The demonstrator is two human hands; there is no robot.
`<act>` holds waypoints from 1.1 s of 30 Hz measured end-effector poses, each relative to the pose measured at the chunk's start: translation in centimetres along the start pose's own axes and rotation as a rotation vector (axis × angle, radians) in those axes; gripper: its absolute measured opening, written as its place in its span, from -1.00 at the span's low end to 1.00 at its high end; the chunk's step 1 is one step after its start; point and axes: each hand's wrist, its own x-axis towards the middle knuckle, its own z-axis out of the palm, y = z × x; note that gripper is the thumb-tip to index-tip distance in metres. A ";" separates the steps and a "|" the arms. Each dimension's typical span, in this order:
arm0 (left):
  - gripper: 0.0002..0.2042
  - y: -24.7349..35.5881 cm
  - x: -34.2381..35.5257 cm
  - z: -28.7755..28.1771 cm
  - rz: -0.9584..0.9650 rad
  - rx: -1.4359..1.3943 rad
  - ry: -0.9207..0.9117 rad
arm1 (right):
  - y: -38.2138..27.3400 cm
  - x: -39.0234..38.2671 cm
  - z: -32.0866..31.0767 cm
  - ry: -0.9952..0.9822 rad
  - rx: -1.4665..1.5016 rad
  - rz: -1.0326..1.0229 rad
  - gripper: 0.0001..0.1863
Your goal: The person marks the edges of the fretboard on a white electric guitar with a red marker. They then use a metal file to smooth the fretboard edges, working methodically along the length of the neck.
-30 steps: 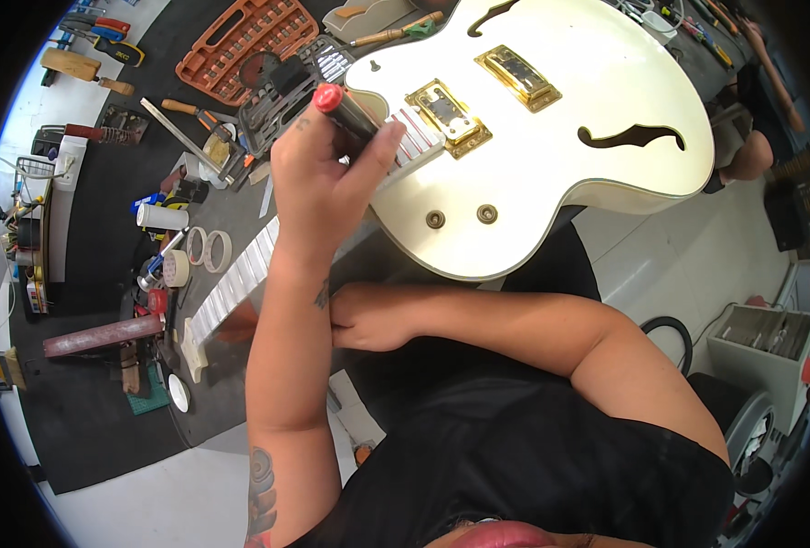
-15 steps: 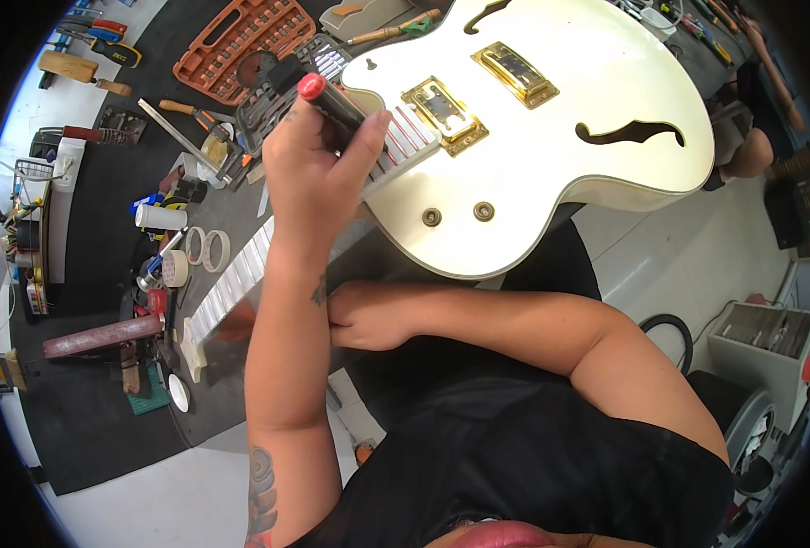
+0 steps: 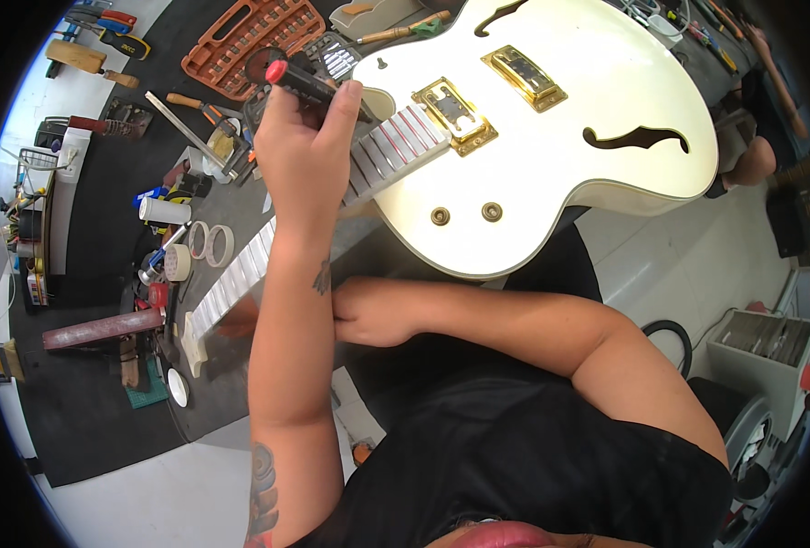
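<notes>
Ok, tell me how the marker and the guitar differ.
The marker is dark with a red end; the guitar is mostly white. The guitar is far larger than the marker. The left hand grips the marker; the guitar lies face up. Both show red, the guitar on its neck.

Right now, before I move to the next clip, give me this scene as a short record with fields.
Left hand: gripping a black marker-like tool with a red end; its tip is hidden
Right hand: beside the left forearm; fingers partly hidden, grip unclear
Instrument: cream guitar body, two f-shaped holes, two gold-framed pickups
Fretboard: red lines near the body
Left side: tape rolls, red-brown bar
Top: open orange case
</notes>
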 end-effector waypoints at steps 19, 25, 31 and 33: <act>-0.87 0.8 -2.0 -1.4 0.251 -0.128 -0.326 | 0.3 0.0 0.2 -0.016 -0.013 -0.034 -0.64; -0.87 0.7 -1.8 -1.0 0.142 -0.103 -0.219 | 0.0 -0.3 0.1 0.003 0.000 -0.043 -0.64; -0.87 0.9 -2.2 -1.7 0.181 -0.088 -0.332 | 0.0 -0.3 0.0 -0.018 -0.007 -0.039 -0.65; -0.87 1.0 -2.1 -1.2 0.148 -0.093 -0.266 | -0.2 -0.3 0.0 -0.020 -0.007 -0.026 -0.65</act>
